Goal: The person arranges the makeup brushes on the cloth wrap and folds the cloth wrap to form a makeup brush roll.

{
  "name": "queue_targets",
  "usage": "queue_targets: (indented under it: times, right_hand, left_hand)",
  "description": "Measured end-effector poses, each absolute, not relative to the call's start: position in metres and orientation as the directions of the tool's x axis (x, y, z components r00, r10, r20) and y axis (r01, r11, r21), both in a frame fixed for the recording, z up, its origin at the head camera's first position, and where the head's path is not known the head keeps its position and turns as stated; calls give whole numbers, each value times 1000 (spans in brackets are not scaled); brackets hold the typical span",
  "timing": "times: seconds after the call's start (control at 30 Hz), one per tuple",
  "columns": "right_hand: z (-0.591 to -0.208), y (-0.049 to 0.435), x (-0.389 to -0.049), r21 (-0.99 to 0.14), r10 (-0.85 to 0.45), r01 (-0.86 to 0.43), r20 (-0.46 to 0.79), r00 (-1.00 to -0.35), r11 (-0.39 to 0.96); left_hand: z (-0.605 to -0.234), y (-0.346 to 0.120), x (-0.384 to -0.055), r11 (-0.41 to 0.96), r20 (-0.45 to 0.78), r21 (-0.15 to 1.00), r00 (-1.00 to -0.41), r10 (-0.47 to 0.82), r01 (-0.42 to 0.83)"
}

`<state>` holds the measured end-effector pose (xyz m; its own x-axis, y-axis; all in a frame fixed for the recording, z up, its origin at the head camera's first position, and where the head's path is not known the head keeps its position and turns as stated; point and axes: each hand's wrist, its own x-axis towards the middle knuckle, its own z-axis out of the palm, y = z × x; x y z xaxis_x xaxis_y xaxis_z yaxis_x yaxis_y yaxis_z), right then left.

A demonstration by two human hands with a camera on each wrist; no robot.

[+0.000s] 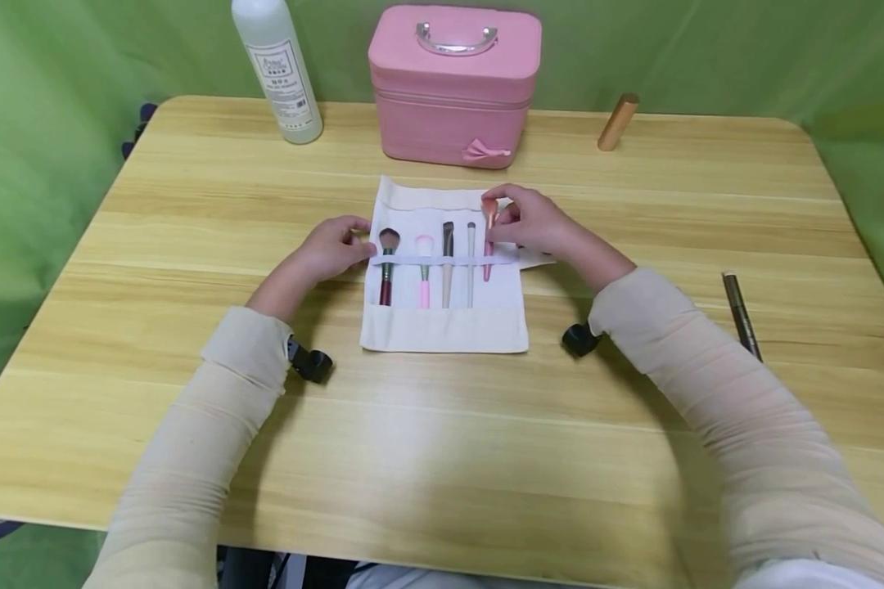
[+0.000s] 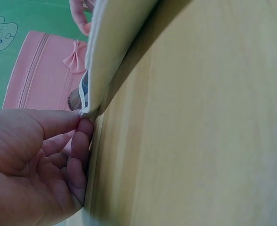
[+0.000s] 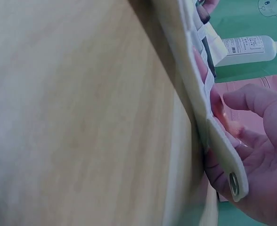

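A white fabric brush roll (image 1: 442, 331) lies unrolled on the table, with several makeup brushes tucked under its elastic band. My left hand (image 1: 333, 248) pinches the roll's left edge between thumb and fingertips, beside a dark, fluffy brush (image 1: 389, 239). In the left wrist view, the left thumb (image 2: 58, 123) presses on that edge. My right hand (image 1: 534, 221) is at the roll's right side, holding a pink makeup brush (image 1: 489, 237) near its head, the handle under the band. A tab with a metal eyelet (image 3: 233, 183) sticks out beside the right palm in the right wrist view.
Behind the roll stands a pink case (image 1: 453, 123) with a silver handle. A white bottle (image 1: 280, 78) is at the back left, a copper-coloured tube (image 1: 618, 123) at the back right. A dark pen-like stick (image 1: 740, 315) lies by my right forearm. Green cloth (image 1: 670, 49) hangs behind.
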<state>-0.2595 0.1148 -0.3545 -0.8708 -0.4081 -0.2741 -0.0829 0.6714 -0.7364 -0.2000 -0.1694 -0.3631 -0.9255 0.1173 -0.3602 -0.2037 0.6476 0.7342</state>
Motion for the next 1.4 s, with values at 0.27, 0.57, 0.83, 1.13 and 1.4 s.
queue_targets:
  times: [0.27,0.57,0.83,1.13,1.4]
  right_hand:
    - [-357,116,-261,-712,-412,-122,-250,-876,692]
    - [-357,115,-258,-719,-451,-151,-244,-858,678]
    - [-355,116,-258,-715,-467,-137,-287,-836,685]
    - [-352,120,-257,-696,-474,-180,-255,-843,695]
    - [-330,172,-244,-663,-376,-253,-45,-926,704]
  left_hand:
    - [-364,-169,-201,649,-365,731,-924,110,-212]
    - [-360,-169,-199,658,-361,725,-926,110,-205]
    - [-359,-168,-199,661,-360,723,-926,111,-202]
    - [-359,-168,-198,668,-353,720,-928,115,-191]
    - [-363,-169,-199,670,-345,721,-930,127,-176]
